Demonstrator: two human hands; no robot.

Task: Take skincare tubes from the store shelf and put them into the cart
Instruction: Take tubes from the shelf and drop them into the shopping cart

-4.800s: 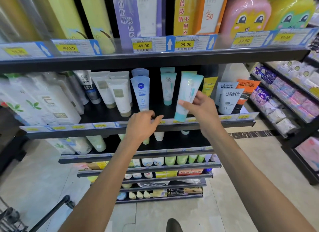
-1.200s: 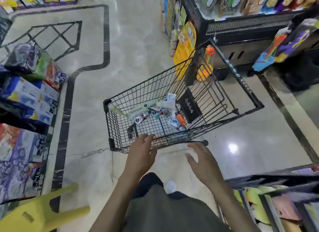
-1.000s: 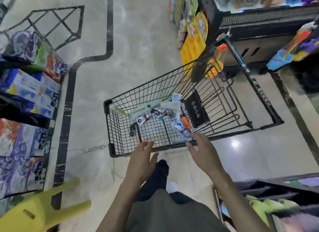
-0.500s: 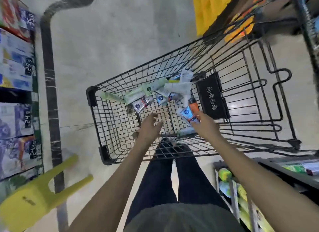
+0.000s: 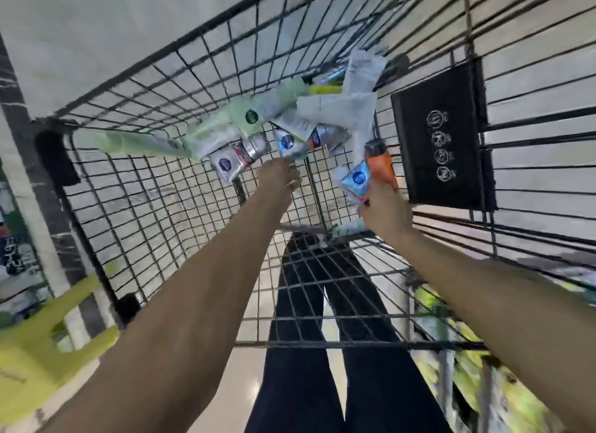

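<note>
Two hands: both reached down into black wire shopping cart (image 5: 135,207), frame blurred.
Left hand (image 5: 280,177): fingers bent down at the heap of tubes, fingertips at a pale blue tube with round dark-blue logo (image 5: 288,143); whether it pinched that tube could not be told.
Right hand (image 5: 383,207): curled round the lower end of a small light-blue tube with round blue logo (image 5: 356,181); an orange tube with dark grey cap (image 5: 380,163) lay touching the same hand, just above it.
Skincare tubes: heap on cart floor just beyond both hands; silver tube with blue and red label (image 5: 240,158) left of left hand, long pale green tubes (image 5: 206,136) farther left, white tubes (image 5: 345,107) above and between the hands.
Right of right hand: black square plastic panel with four round white symbols (image 5: 438,142) on the cart wire.
Below left arm: yellow plastic stool (image 5: 35,352) on pale floor.
Between the arms: dark trouser legs (image 5: 309,352) seen through the wire.
</note>
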